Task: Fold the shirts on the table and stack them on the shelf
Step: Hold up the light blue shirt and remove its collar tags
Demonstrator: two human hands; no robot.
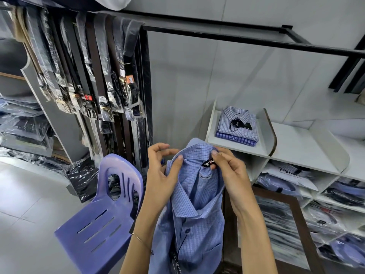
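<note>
Held up in the air, clear of any surface: blue checked shirt [194, 210], pinched at the collar by left hand [165, 176] and right hand [230, 171]. Soft, light, limp; likely to sag and crease unless gripped at both shoulders. Already on the white shelf [243, 150]: 2 folded shirts [238, 126], stacked.
</note>
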